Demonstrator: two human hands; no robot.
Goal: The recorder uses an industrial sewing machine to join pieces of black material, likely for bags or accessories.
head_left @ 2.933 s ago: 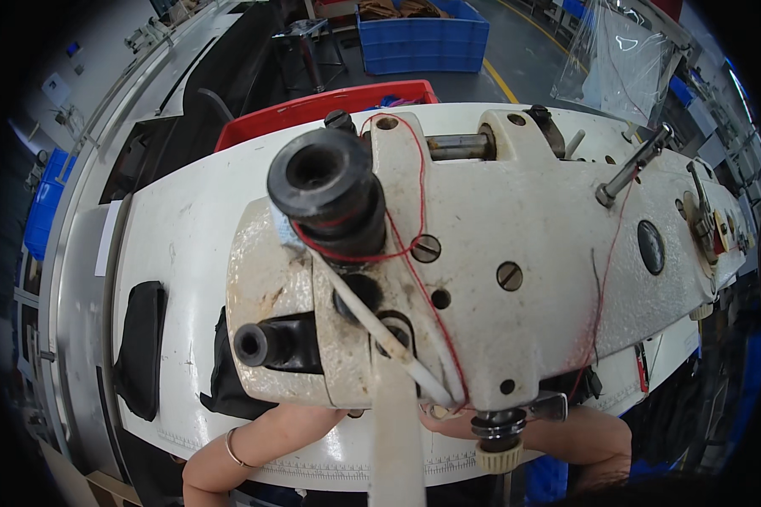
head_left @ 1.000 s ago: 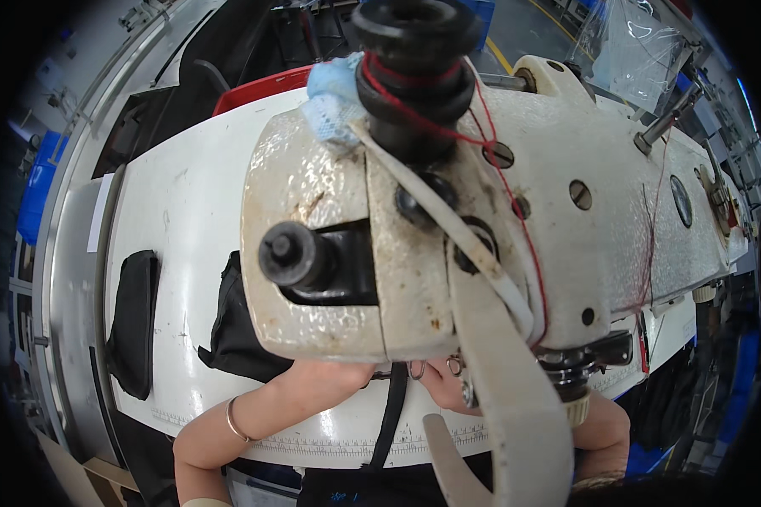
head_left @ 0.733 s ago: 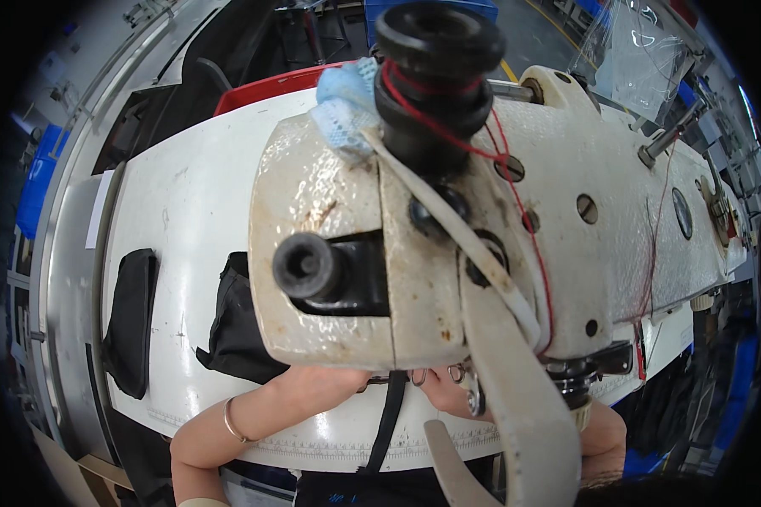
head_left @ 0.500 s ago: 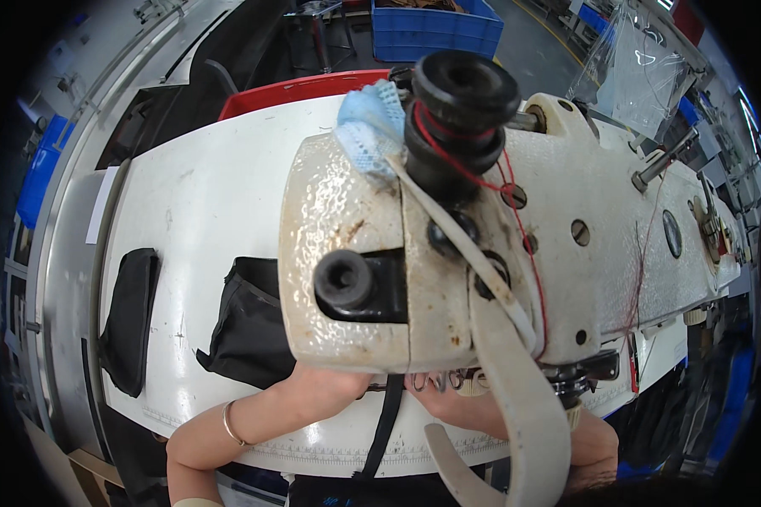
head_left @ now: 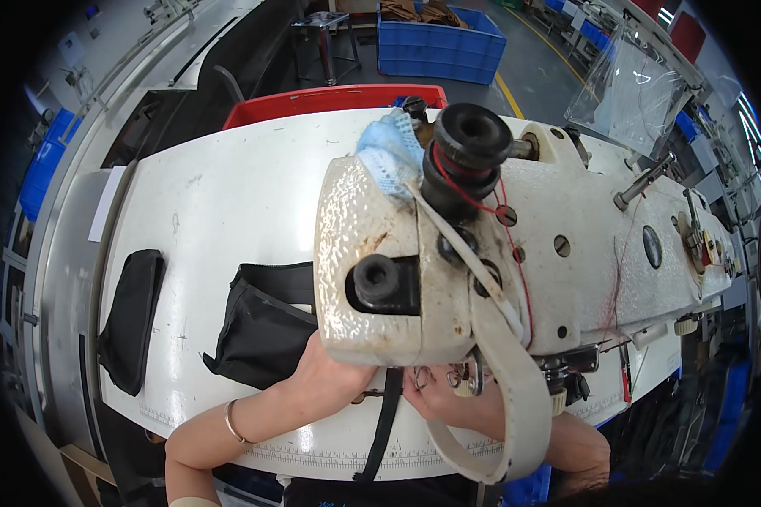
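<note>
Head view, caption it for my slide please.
Left hand and right hand at a white sewing machine, a narrow black strap between them, black fabric pieces on the table.

Sewing machine head (head_left: 359,220): painted metal by its look, glossy, pebbled at the nose, brown-stained in patches. Surface (head_left: 245,194) smooth with a soft shine and scuffs; black cloth pouch (head_left: 266,338) and strap (head_left: 386,422) matt. Red bin (head_left: 330,99) smooth plastic, clear sheet (head_left: 630,80) glossy plastic, bracelet (head_left: 231,420) polished metal.

A narrow black strap (head_left: 385,427) slants toward the wearer; creased black fabric (head_left: 262,334) lies left of it.
</note>
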